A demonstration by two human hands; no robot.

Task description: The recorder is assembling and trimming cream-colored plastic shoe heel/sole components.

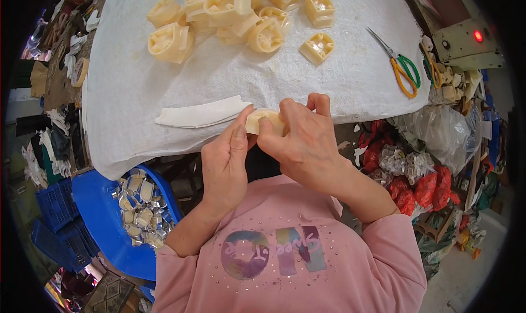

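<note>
Just in front of the table's near edge, both of my hands work on one cream plastic shoe heel (255,121). My left hand (224,162) grips it from the left, its fingers partly hidden behind the piece. My right hand (304,135) is curled over its right side, with the thumb pressed on the pale face. Beside my left fingertips lies a small stack of curved white strips (200,112) on the cloth. Several more cream heels (227,9) are piled at the far side of the table, hollow and ribbed inside. One heel (318,48) sits apart, nearer to me.
White woven cloth (126,83) covers the table. Scissors (399,66) with green and orange handles lie at the right. A blue tub (104,225) of shiny and cream pieces stands low left. Red plastic bags (424,190) and a machine box (468,44) with a red light are at right.
</note>
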